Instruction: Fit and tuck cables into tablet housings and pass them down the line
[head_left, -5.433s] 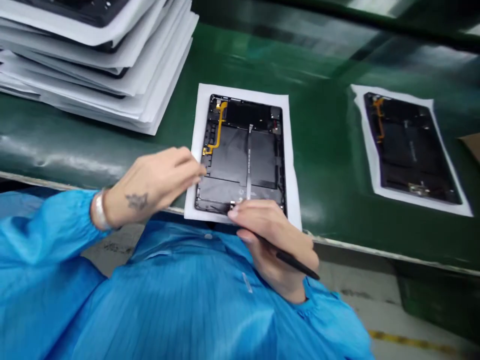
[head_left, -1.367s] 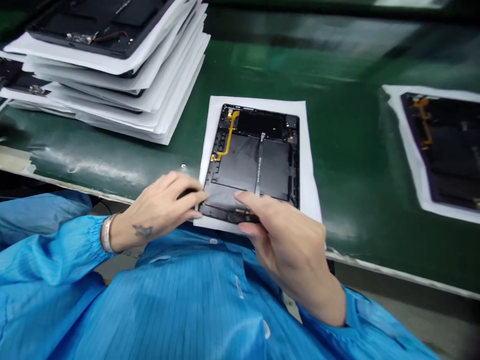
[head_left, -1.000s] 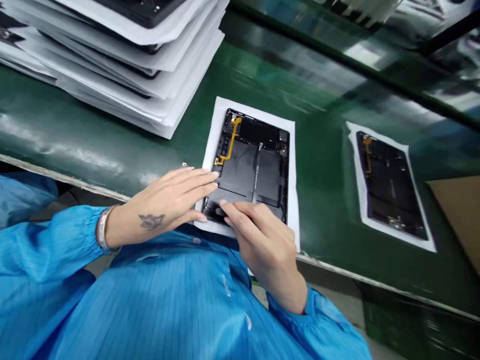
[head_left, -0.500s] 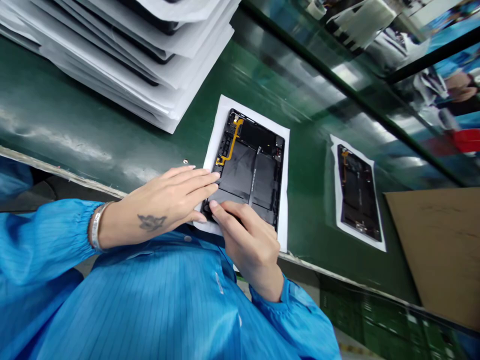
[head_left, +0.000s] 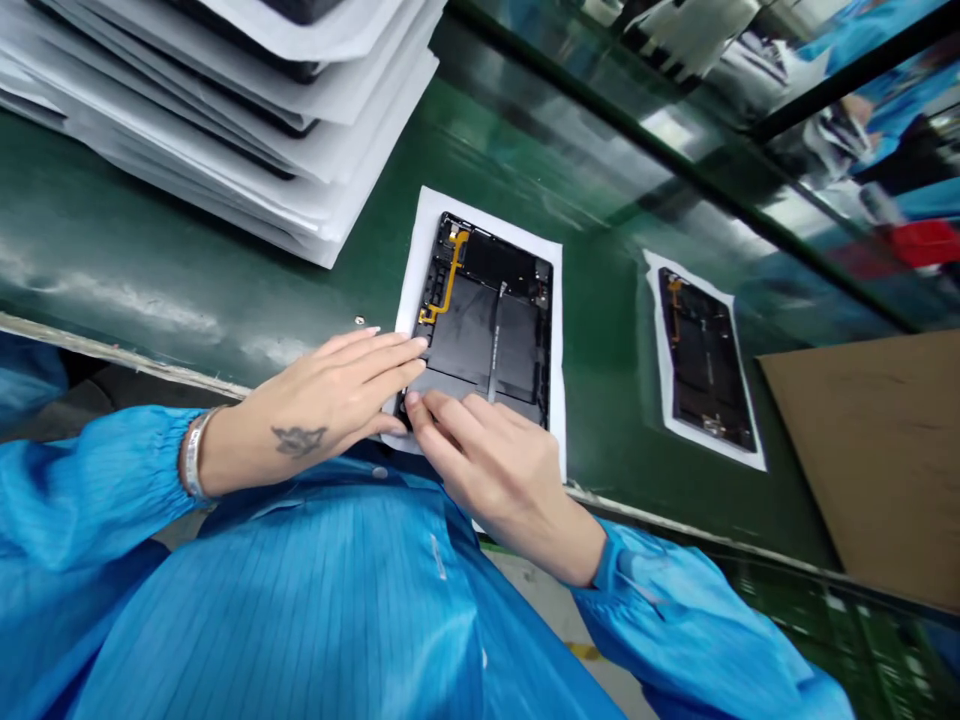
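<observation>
**On a green tabletop (head_left: pixel 600 330), two hands met over an opened tablet-like device**

Near the front edge of the tabletop, the dark device (head_left: pixel 469 325) lay flat, its inside facing up, on a white sheet (head_left: pixel 421 262) that showed as a border around it. An orange ribbon cable (head_left: pixel 453 276) ran down its left part, and a pale strip with small lettering (head_left: pixel 495 345) ran lengthwise between two black panels.

The left hand (head_left: pixel 330 395) was spread flat, fingers straight and close together, thumb apart, with its fingertips on the device's lower left edge. The right hand (head_left: pixel 487 450) was curled over the lower part, its index finger and thumb drawn narrow near the lower left corner; whether they held anything could not be told. A silver-coloured bracelet (head_left: pixel 193 460) circled the left wrist, and both sleeves were blue.

Just beyond the left fingers, a tiny bright piece (head_left: pixel 360 320) sat on the tabletop. Farther left rose a tall stack of white sheets (head_left: pixel 322 190) with dark edges between them. Well to the right, a second device (head_left: pixel 705 350) lay on its own sheet, near a brown board (head_left: pixel 870 460).
</observation>
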